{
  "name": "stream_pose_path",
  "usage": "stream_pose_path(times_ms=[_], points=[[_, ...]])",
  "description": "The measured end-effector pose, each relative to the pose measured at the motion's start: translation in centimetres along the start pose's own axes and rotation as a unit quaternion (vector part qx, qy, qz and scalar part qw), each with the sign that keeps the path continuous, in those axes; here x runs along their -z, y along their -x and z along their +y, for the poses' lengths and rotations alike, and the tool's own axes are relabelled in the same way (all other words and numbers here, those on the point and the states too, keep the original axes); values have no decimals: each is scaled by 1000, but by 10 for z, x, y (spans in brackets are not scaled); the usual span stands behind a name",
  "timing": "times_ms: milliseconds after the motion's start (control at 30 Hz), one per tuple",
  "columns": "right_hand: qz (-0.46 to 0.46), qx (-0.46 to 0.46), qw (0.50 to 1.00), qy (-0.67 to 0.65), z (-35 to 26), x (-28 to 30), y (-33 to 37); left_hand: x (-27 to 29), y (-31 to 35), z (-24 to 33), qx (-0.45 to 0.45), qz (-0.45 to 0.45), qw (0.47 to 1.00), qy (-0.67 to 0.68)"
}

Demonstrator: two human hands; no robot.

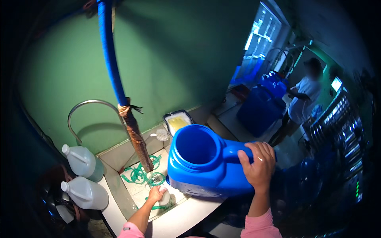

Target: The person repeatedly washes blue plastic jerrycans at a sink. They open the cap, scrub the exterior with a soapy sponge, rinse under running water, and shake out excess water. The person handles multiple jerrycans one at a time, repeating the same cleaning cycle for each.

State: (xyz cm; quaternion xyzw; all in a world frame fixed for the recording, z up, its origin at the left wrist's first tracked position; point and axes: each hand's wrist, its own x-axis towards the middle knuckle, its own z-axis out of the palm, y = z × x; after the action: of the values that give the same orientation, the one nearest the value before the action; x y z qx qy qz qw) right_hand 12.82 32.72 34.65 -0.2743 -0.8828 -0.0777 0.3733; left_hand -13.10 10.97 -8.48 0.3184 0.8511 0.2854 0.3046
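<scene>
The right hand is clamped on the handle of a big blue jug, which rests tilted on the sink's front edge with its wide mouth open upward. Down in the basin, the left hand is closed around a small white object beside green tangled string, under a blue hose. Two white bottles stand on the bench at the left.

Blue hose cut off at top edge, small white object mostly hidden (under left hand), bystander's face blurred
</scene>
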Motion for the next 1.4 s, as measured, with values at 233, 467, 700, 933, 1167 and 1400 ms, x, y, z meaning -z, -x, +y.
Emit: stream_pose_path(times_ms=[233, 467, 700, 933, 1167, 1400], points=[[9, 8, 1000, -28, 9, 1, 5, 191, 96, 217, -320, 324, 890, 15], [14, 2, 999, -52, 11, 5, 9, 233, 146, 344, -482, 205, 840, -142], [15, 1, 998, -58, 15, 5, 12, 218, 149, 366, -493, 187, 811, -252], [15, 1, 998, -65, 14, 5, 10, 206, 144, 366, -497, 198, 812, -234], [13, 10, 997, -73, 12, 5, 8, 199, 146, 367, -478, 233, 810, -246], [-35, 22, 998, -38, 17, 0, 10, 213, 124, 355, -529, 205, 814, -127]])
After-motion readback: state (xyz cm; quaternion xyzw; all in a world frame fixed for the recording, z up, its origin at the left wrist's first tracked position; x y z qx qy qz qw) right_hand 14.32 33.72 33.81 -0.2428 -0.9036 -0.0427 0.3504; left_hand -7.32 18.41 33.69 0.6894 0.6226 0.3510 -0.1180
